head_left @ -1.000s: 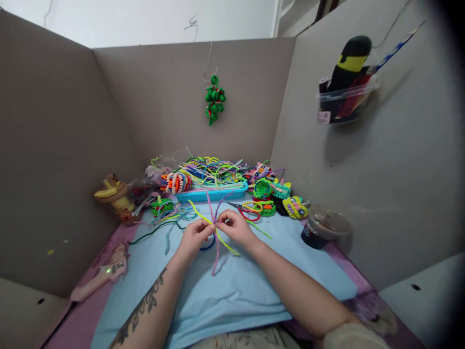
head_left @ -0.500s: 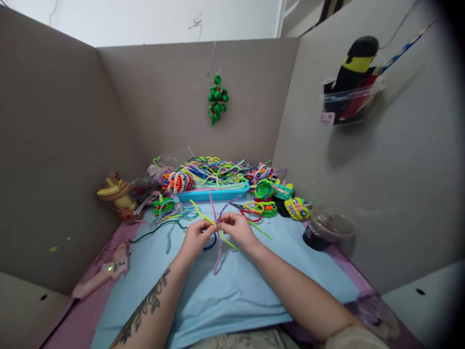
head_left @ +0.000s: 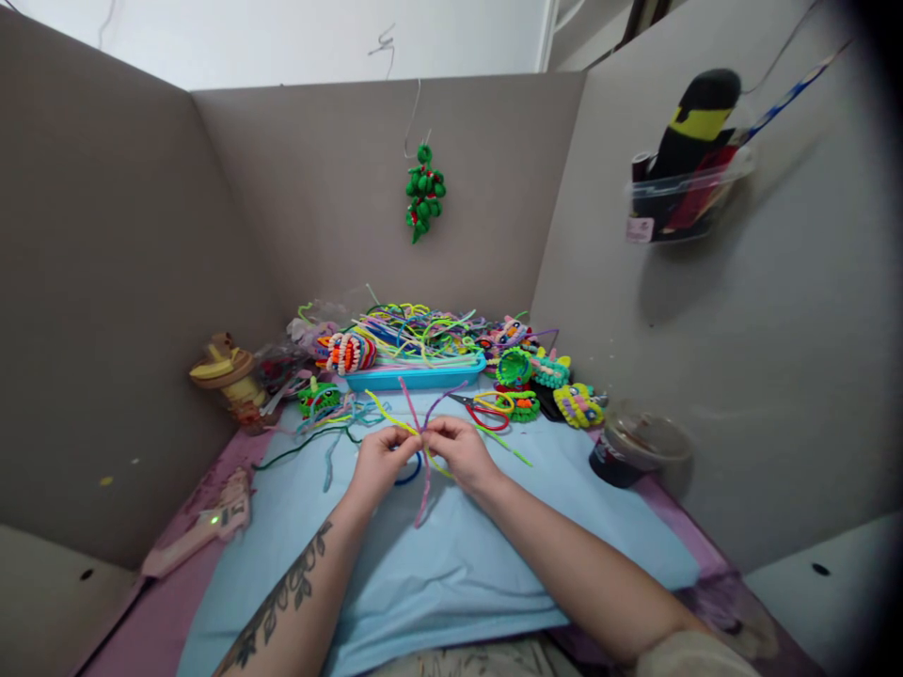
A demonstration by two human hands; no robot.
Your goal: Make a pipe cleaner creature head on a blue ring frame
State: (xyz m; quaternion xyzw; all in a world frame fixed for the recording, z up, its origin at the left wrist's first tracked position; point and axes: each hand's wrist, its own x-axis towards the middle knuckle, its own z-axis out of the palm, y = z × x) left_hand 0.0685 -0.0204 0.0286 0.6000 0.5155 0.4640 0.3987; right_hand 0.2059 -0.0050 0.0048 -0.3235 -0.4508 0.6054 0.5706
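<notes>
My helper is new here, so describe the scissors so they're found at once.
Find the blue tray at the far end of the light-blue sheet. In front of its right end, just beyond the right hand, lie the scissors. Their dark pointed blades and handle loops, one yellow, one red, set them apart from the fuzzy green stem and green figure beside them.

Your left forearm [head_left: 330,569], marked with a leafy tattoo [head_left: 302,590], comes in from seven o'clock; your right forearm [head_left: 571,541] slants in from five. Your left hand [head_left: 381,459] points toward two o'clock, your right hand [head_left: 464,451] toward ten, both curled into pinches, close together.
</notes>
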